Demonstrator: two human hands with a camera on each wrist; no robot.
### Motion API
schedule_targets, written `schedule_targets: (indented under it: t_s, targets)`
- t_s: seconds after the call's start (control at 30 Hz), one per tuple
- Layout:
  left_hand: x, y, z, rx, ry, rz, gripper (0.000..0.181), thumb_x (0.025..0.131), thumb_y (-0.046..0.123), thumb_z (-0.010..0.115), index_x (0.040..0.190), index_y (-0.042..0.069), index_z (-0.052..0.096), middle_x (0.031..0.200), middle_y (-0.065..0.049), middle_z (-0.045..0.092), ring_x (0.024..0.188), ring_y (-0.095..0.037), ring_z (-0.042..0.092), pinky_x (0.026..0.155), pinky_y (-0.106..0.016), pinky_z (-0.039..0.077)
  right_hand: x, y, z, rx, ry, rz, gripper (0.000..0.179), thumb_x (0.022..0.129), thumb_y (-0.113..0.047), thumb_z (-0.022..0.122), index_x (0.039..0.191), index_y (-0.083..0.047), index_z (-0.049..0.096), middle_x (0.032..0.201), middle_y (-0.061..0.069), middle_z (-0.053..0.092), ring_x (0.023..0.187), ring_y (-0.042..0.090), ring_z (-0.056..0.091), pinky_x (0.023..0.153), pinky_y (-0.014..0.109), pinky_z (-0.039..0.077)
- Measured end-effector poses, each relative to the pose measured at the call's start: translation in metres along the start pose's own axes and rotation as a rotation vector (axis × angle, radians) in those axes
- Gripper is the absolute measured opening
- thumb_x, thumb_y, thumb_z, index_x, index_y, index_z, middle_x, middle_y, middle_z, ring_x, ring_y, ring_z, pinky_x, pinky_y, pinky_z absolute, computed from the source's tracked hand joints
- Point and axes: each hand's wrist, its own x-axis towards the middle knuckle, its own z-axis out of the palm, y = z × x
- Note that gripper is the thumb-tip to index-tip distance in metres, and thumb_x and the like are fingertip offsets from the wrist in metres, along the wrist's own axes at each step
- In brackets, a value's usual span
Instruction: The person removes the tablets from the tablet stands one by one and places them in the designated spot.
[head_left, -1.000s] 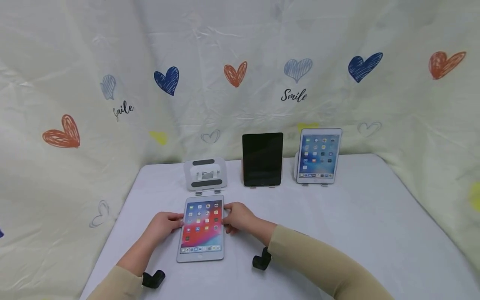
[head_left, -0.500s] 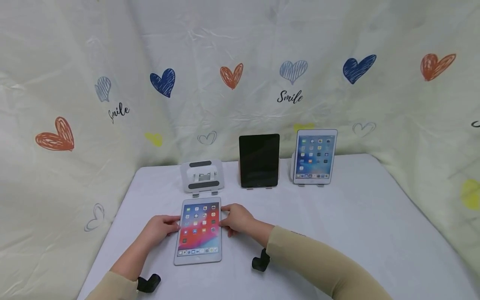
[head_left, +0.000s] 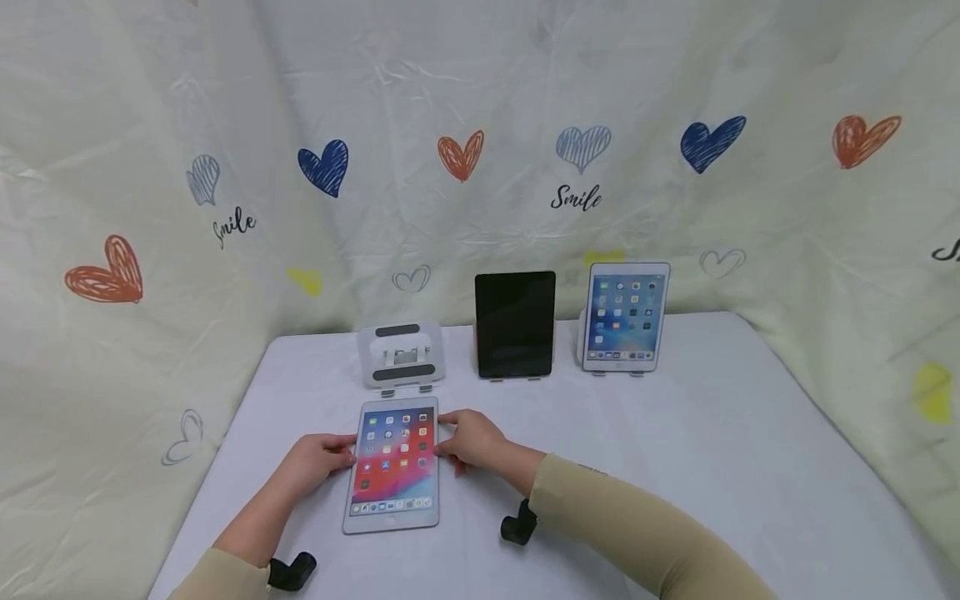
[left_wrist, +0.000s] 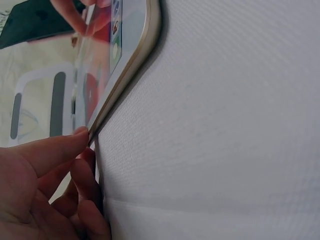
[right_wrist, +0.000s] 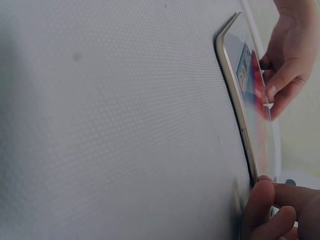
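A white tablet [head_left: 393,467] lies face up on the table, its lit screen showing app icons over red and blue. At its left edge, my left hand [head_left: 311,465] holds it with thumb and fingers. The right hand [head_left: 476,442] grips the opposite edge, thumb low and index finger higher. In the left wrist view the left thumb meets the tablet's rim, the other fingers curled below it. The right wrist view has the right fingertips [right_wrist: 262,190] against the tablet's side. Just behind the tablet, a white tablet stand [head_left: 365,358] with grey pads leans back.
A dark-screened tablet [head_left: 514,325] stands propped behind, right of the bare stand. Further right, a white tablet [head_left: 625,317] with a lit blue screen rests on another stand. A white cloth covers the table [head_left: 675,467]; a heart-printed sheet [head_left: 375,208] hangs behind.
The head view has shifted slightly, so everything sits a little further left and lower. Both hands keep their places on the tablet's edges, and the tablet stays in front of the stand.
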Motion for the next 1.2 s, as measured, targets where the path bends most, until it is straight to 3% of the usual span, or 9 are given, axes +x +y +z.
schedule_targets:
  t_s: [0.37, 0.63, 1.2]
  targets:
    - [0.004, 0.000, 0.003, 0.018, 0.018, 0.028, 0.039, 0.093, 0.022, 0.069, 0.129, 0.008, 0.067, 0.129, -0.019, 0.061, 0.121, -0.037, 0.052, 0.094, -0.051, 0.050, -0.002, 0.001, -0.008, -0.017, 0.013, -0.017, 0.058, 0.085, -0.027, 0.079, 0.139, -0.019, 0.058, 0.070, 0.008, 0.062, 0.051, 0.022, 0.057, 0.050, 0.026, 0.048]
    - [-0.002, 0.007, 0.002, 0.040, 0.017, 0.021, 0.044, 0.092, 0.030, 0.070, 0.128, 0.004, 0.066, 0.117, -0.013, 0.065, 0.092, -0.021, 0.061, 0.080, -0.039, 0.056, 0.000, 0.006, -0.018, -0.014, 0.048, -0.076, 0.050, 0.087, -0.030, 0.077, 0.133, -0.020, 0.063, 0.075, 0.006, 0.062, 0.056, 0.023, 0.061, 0.056, 0.029, 0.050]
    - [-0.002, 0.022, -0.005, 0.026, 0.048, 0.005, 0.050, 0.094, 0.036, 0.067, 0.133, 0.005, 0.062, 0.122, -0.016, 0.063, 0.094, -0.023, 0.062, 0.078, -0.039, 0.056, -0.008, 0.016, -0.041, -0.033, 0.030, -0.154, 0.047, 0.089, -0.031, 0.075, 0.133, -0.017, 0.064, 0.082, 0.005, 0.063, 0.064, 0.026, 0.063, 0.062, 0.030, 0.050]
